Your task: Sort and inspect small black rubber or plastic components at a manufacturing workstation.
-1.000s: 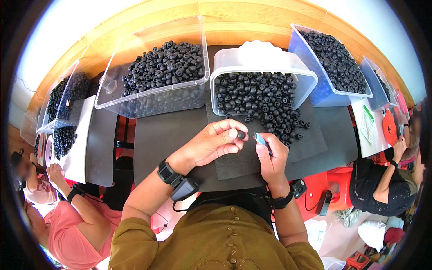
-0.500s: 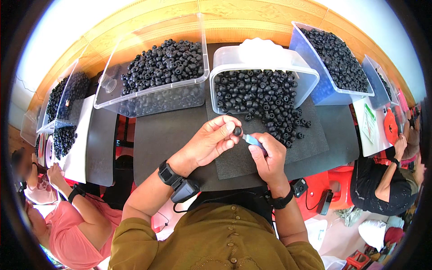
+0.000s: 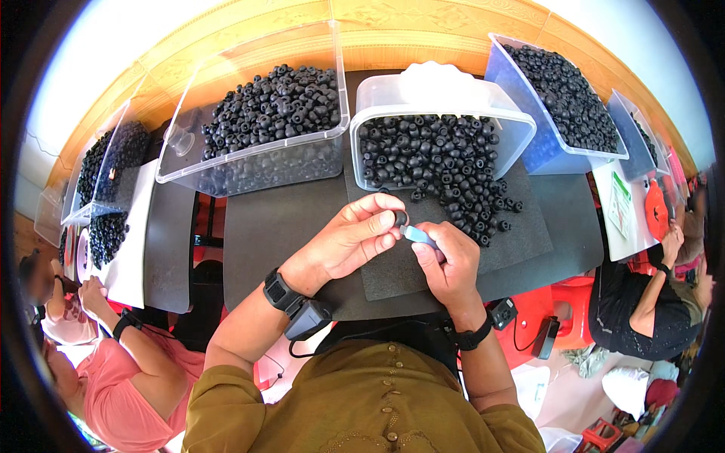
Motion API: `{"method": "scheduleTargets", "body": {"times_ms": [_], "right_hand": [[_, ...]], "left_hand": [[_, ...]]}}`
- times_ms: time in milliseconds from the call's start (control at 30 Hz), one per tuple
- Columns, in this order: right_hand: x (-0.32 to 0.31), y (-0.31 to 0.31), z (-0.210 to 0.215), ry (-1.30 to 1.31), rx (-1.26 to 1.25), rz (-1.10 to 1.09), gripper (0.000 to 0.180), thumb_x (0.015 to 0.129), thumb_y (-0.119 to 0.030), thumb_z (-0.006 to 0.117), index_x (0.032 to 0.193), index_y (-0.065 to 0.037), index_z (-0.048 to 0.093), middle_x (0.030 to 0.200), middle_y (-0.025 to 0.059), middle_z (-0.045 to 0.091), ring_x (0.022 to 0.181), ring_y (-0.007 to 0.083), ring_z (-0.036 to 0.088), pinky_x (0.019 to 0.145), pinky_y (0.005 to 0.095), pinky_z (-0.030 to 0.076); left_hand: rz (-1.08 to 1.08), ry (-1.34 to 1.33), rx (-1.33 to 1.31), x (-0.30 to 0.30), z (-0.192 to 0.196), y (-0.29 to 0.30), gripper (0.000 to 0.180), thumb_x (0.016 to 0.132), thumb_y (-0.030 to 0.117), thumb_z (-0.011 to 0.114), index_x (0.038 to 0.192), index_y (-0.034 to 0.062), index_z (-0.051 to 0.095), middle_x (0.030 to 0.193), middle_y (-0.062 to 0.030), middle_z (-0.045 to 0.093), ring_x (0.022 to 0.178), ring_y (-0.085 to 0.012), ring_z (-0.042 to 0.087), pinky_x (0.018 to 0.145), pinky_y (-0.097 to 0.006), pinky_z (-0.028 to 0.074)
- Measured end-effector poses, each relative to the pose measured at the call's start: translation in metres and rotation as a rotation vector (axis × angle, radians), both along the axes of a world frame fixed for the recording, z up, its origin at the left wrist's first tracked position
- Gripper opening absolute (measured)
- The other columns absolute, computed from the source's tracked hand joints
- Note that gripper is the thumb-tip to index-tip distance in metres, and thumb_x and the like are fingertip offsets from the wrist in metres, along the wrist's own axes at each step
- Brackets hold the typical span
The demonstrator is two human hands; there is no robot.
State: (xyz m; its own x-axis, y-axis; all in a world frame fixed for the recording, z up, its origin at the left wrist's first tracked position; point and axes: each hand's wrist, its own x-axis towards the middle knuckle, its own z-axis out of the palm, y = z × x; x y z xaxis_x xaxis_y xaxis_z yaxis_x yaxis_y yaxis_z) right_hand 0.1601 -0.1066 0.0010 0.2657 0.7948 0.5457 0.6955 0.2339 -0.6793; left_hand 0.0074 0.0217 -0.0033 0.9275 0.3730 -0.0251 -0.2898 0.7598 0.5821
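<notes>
A person in an olive shirt sits at a dark table (image 3: 287,226), seen from above, both forearms coming up from the lower edge. The left hand (image 3: 355,238) pinches a small black ring (image 3: 401,219) between thumb and fingertips, the other fingers curled loosely around it. The right hand (image 3: 447,260) is closed around a small pale blue tool (image 3: 419,235), whose tip meets the ring. Both hands hover over a dark mat (image 3: 521,241) near the table's front edge, at its middle.

Just behind the hands, a tipped clear bin (image 3: 513,124) spills a heap of black rings (image 3: 445,166) onto the mat. To its left, toward the table's back edge, stands a second clear bin (image 3: 249,170) filled with black rings. A blue bin (image 3: 529,151) of the same rings sits at the back right corner. Another person in pink (image 3: 128,385) sits at the left, and one in black (image 3: 642,309) at the right.
</notes>
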Motion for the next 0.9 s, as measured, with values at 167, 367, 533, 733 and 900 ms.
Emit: {"method": "scheduleTargets", "body": {"times_ms": [167,367,533,733,900], "right_hand": [[-0.0003,-0.0003,-0.0010,-0.013,0.007,-0.004,0.018,0.082,-0.017,0.069,0.092,-0.003,0.065,0.066,0.0080,0.054,0.053,0.0237,0.053,0.049,0.0342,0.040],[-0.0009,-0.0017,-0.0006,-0.005,0.022,-0.002,0.018,0.082,-0.017,0.069,0.093,-0.003,0.065,0.065,0.0080,0.054,0.053,0.0238,0.053,0.049,0.0346,0.040],[-0.0002,-0.0007,0.0006,-0.006,0.020,-0.001,0.017,0.082,-0.016,0.069,0.092,-0.003,0.065,0.065,0.0082,0.054,0.052,0.0239,0.053,0.048,0.0345,0.040],[-0.0003,-0.0013,0.0004,-0.004,0.006,-0.014,0.015,0.081,-0.015,0.069,0.091,-0.004,0.065,0.065,0.0079,0.054,0.053,0.0245,0.053,0.049,0.0350,0.041],[-0.0003,-0.0010,0.0030,0.102,-0.026,-0.088,0.015,0.086,-0.014,0.066,0.093,0.000,0.065,0.067,0.0086,0.058,0.055,0.0193,0.055,0.051,0.0314,0.042]], "left_hand": [[0.005,0.031,-0.006,-0.0017,0.0006,-0.0005,0.020,0.094,0.013,0.060,0.114,0.0059,0.060,0.101,-0.0024,0.063,0.089,-0.0094,0.062,0.080,-0.020,0.054],[-0.025,0.034,0.008,-0.0018,-0.0002,-0.0019,0.021,0.094,0.013,0.059,0.114,0.0070,0.058,0.106,-0.0061,0.060,0.090,-0.0100,0.061,0.079,-0.020,0.053],[-0.026,0.022,-0.002,0.0006,0.0023,-0.0016,0.015,0.095,0.013,0.060,0.109,0.0078,0.059,0.096,-0.0013,0.062,0.087,-0.0096,0.062,0.077,-0.020,0.054],[-0.026,0.015,0.026,0.0011,0.0004,-0.0008,0.012,0.095,0.012,0.059,0.106,0.0080,0.059,0.096,-0.0016,0.062,0.088,-0.0092,0.062,0.076,-0.020,0.053],[-0.085,-0.025,0.133,-0.0008,0.0022,-0.0020,0.014,0.092,0.014,0.064,0.103,0.0071,0.060,0.097,-0.0028,0.063,0.085,-0.0099,0.062,0.074,-0.022,0.053]]}}
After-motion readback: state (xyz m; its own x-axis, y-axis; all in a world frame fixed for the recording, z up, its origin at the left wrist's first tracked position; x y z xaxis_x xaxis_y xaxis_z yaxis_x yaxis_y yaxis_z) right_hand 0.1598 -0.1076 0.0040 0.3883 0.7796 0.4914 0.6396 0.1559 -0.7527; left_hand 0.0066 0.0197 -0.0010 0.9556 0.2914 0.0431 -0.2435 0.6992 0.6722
